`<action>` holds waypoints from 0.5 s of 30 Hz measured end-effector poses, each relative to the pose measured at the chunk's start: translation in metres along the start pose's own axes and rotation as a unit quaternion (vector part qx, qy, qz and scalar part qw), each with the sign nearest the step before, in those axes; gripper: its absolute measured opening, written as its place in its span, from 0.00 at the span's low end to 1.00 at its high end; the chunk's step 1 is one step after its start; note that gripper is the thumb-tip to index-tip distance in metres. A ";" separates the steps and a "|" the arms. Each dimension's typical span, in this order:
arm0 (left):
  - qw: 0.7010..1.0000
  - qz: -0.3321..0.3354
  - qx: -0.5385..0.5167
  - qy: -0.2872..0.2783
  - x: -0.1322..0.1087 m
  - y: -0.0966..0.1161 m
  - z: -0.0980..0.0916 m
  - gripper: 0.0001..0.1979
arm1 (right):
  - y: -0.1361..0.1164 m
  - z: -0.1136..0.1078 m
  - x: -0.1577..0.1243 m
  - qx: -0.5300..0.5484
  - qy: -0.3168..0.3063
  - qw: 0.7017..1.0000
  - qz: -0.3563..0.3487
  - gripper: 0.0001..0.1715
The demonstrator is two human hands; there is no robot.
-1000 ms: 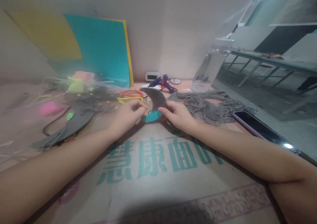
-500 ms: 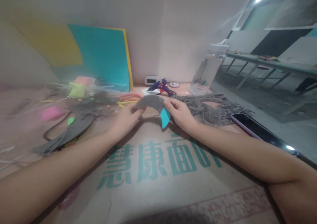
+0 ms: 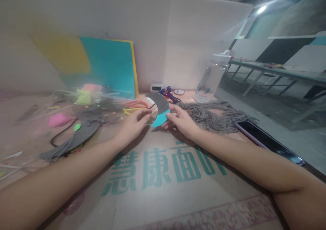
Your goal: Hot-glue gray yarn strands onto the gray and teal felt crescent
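A crescent-shaped piece (image 3: 162, 102), grey over its upper part and bright turquoise at its lower end, stands upright above the table. My right hand (image 3: 182, 121) grips it by the outer edge near the turquoise part, thumb in front and fingers behind. My left hand (image 3: 137, 121) is just left of the crescent, apart from it, with thumb and fingertips pinched together. A short dark strand shows near those fingertips; whether they hold it is too small to tell. On the left, near my left forearm, lies a larger grey crescent (image 3: 86, 138) with a dark cord and a green bit.
Behind my hands stand a glue gun (image 3: 169, 93), a small digital clock (image 3: 156, 87) and a water bottle (image 3: 210, 77). Tangled grey yarn (image 3: 216, 116) and a phone (image 3: 267, 141) lie at right. Turquoise and yellow sheets (image 3: 112, 67) lean on the wall.
My left hand has let go of the crescent's grey end and moved slightly lower. The crescent has turned from an arch to upright, with its turquoise end swung down and left.
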State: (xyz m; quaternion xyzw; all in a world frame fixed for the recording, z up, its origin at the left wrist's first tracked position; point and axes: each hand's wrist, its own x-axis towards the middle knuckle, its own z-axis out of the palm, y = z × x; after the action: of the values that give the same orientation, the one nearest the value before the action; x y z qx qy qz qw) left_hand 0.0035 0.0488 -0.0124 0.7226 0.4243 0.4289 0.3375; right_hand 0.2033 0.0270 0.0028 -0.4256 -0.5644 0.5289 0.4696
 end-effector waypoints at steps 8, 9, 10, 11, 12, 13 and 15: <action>1.000 0.001 -0.025 0.014 0.000 0.008 -0.001 0.20 | 0.003 -0.001 0.000 -0.044 -0.017 0.998 -0.030 0.15; 0.999 -0.006 -0.035 0.017 0.000 0.006 -0.001 0.21 | 0.003 -0.002 0.000 -0.048 -0.010 0.998 -0.035 0.15; 0.999 -0.013 -0.041 0.016 0.000 0.004 -0.001 0.21 | 0.004 -0.002 0.000 -0.050 -0.002 0.998 -0.038 0.15; 0.999 -0.020 -0.043 0.007 0.000 0.002 -0.001 0.21 | 0.004 -0.003 0.000 -0.053 0.005 0.998 -0.039 0.15; 0.999 -0.028 -0.043 -0.005 0.000 0.001 -0.001 0.21 | 0.004 -0.003 0.000 -0.057 0.009 0.998 -0.038 0.15; 0.998 -0.036 -0.045 -0.015 -0.001 0.000 -0.001 0.21 | 0.005 -0.003 0.000 -0.064 0.008 0.997 -0.038 0.15; 0.997 -0.048 -0.059 -0.022 -0.004 0.001 -0.001 0.20 | 0.005 -0.001 0.000 -0.087 -0.008 0.995 -0.039 0.15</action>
State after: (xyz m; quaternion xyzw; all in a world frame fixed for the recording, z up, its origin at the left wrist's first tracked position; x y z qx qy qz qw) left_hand 0.0017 0.0448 -0.0120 0.6895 0.4246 0.4203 0.4095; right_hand 0.2048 0.0273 -0.0018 -0.4385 -0.6282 0.4627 0.4461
